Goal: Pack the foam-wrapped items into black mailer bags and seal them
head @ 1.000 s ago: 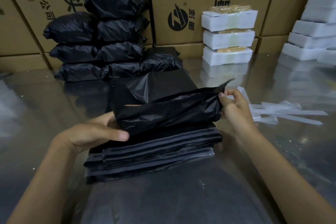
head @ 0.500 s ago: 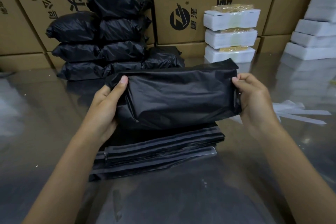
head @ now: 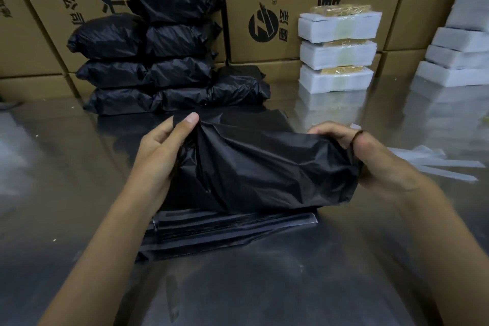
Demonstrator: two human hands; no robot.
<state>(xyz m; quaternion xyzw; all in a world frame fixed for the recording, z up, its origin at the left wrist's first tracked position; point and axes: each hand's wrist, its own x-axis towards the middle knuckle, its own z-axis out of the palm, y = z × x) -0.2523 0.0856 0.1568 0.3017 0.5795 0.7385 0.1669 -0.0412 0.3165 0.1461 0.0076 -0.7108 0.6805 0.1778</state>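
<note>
Change: 1 s ago right hand point(head: 381, 156) pinched the flap, bag half open; now flap folded over, both hands hold the filled bag point(head: 264, 169) by its ends.
Meaning: prob. sealed or nearly; next likely goes to the pile.
Left hand point(head: 161, 153): grip clamped on bag's left end, thumb on top.
Right hand: fingers curled round right end.
Bag location: above empty bags point(head: 225, 230) on surface point(head: 264, 294).
Contents: bulky, item hidden.
Packed pile point(head: 164, 61): far left.
Foam blocks point(head: 338, 53): unpacked, far right.
</note>
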